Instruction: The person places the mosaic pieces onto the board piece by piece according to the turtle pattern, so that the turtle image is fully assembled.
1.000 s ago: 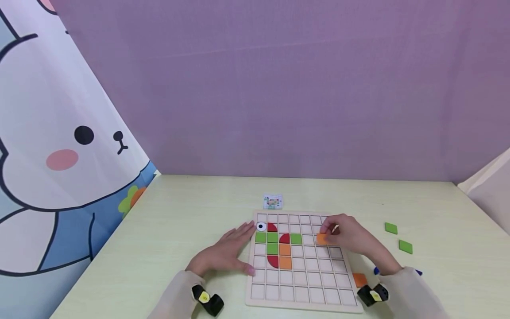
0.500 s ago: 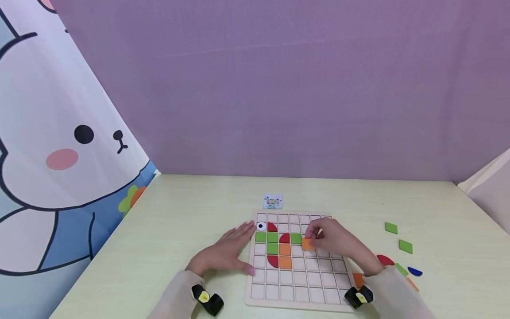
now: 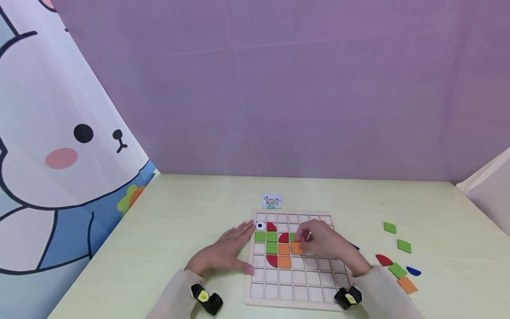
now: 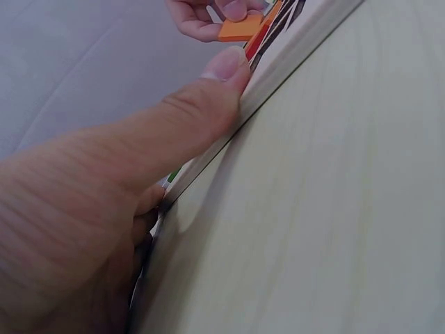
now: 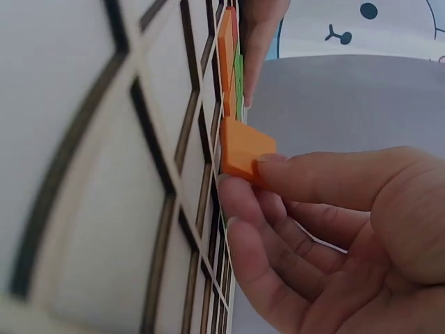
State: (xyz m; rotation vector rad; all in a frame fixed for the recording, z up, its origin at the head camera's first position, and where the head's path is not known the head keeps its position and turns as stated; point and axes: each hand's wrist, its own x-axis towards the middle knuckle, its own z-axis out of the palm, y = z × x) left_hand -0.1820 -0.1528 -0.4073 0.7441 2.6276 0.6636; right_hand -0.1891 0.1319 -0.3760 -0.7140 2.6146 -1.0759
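Observation:
An orange square tile (image 3: 296,248) is pinched between the thumb and fingers of my right hand (image 3: 320,239), just over the grid board (image 3: 303,305). In the right wrist view the orange tile (image 5: 247,147) is tilted, one edge against or very near the grid. Beside it in the grid lie two orange squares (image 3: 284,256), several green squares (image 3: 271,247), red quarter-round tiles (image 3: 272,260) and a round eye tile (image 3: 260,226). Part of a green square is hidden by my right fingers. With fingers spread, my left hand (image 3: 223,256) rests against the board's left edge, its thumb (image 4: 226,66) on the rim.
Right of the board lie green diamond-shaped tiles (image 3: 404,246), a red piece (image 3: 384,260), a green square (image 3: 397,270), a blue piece (image 3: 413,271) and an orange square (image 3: 407,285). Behind the board is a small picture card (image 3: 272,201). A purple curtain (image 3: 303,97) hangs behind the table.
My right hand has carried the orange tile leftward across the board, to beside the placed orange squares. The loose pieces at the right have come into view from behind the arm. My left hand stays put.

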